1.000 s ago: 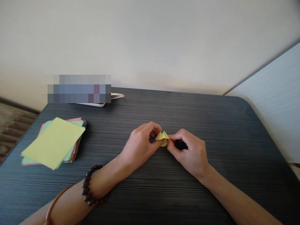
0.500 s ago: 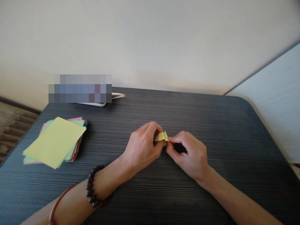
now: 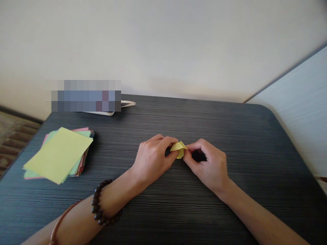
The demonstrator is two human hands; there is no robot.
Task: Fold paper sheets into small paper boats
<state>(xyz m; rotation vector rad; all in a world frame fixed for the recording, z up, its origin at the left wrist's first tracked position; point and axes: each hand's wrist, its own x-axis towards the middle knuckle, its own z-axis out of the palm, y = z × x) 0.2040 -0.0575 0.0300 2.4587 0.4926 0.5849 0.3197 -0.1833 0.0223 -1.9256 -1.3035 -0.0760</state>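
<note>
Folded yellow paper (image 3: pixel 178 149) over dark ribbed table (image 3: pixel 230 136) (pale wall (image 3: pixel 178 44) behind)

Paper stack (image 3: pixel 57 154) blocks far left; table (image 3: pixel 230 136) right seemingly open.

I read the counter (image 3: pixel 230 119) as dark laminate with a fine ribbed, matt grain. The small folded piece (image 3: pixel 179 149) at frame centre is matt yellow paper, sharply creased. The stack (image 3: pixel 58 154) at left is smooth matt paper. The bracelet (image 3: pixel 95 208) beads look like dark polished wood.

Yellow folded paper (image 3: pixel 178 149); dark ribbed table (image 3: pixel 230 129)
</note>
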